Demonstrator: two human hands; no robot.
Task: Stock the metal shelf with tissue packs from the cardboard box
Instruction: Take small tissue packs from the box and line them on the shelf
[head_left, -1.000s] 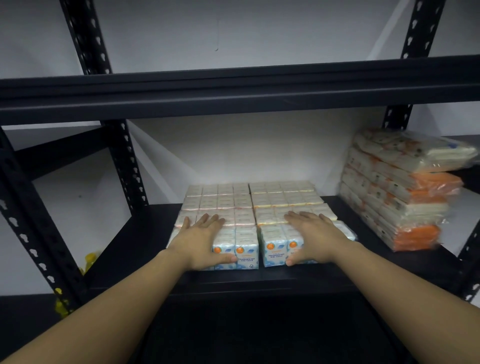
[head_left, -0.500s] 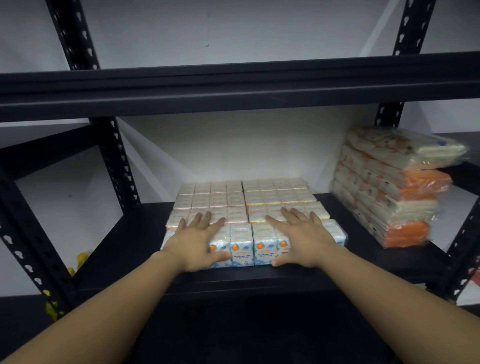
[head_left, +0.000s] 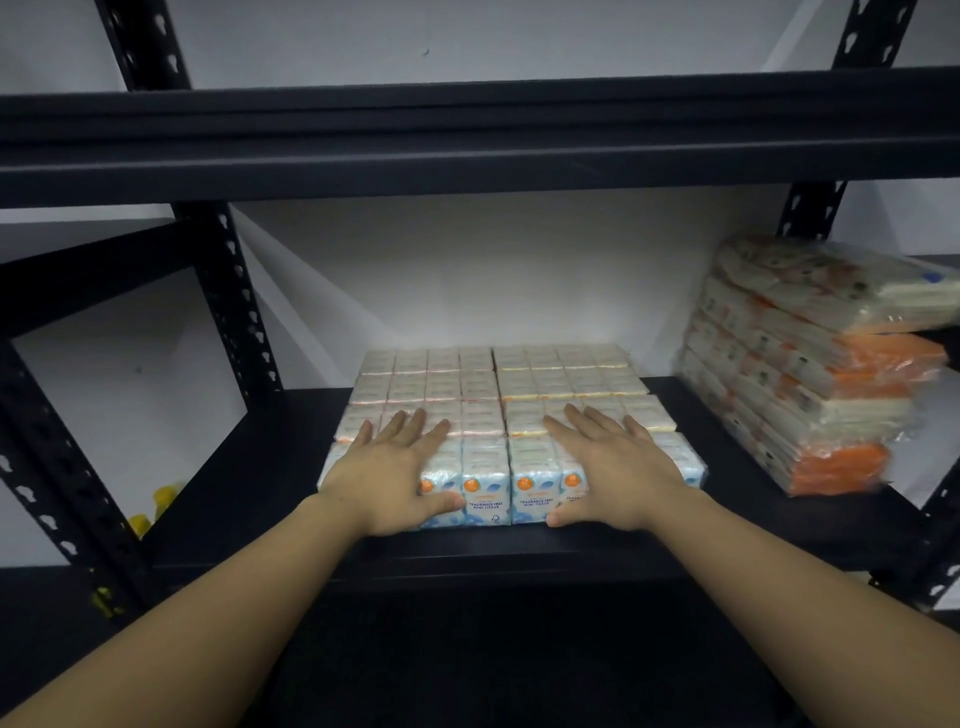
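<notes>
From the head camera, my left hand (head_left: 387, 475) and right hand (head_left: 615, 470) lie flat on the front row of tissue packs (head_left: 485, 480), fingers straight and spread over the tops, thumbs down against the printed front faces. Neither grip closes round anything; both are open palms pressing. The packs sit in two blocks side by side on the middle board of the metal shelf (head_left: 249, 467), running from near the front lip back toward the white wall (head_left: 467, 291).

I judge the step to be squaring and seating this front row. To do it well I should push evenly with both palms, straight back, so the two blocks stay level and the seam between them stays closed; the soft wrappers will dent if I lean on one corner.

For room: the front faces stand just behind the shelf's front edge, so there is little margin there. Bare board lies open to the left of the packs, up to the upright post (head_left: 236, 306). On the right, a leaning stack of wrapped bundles (head_left: 810, 379) stands near, with a gap between. The upper shelf beam (head_left: 467, 140) hangs well above my hands. The cardboard box is not in view.
</notes>
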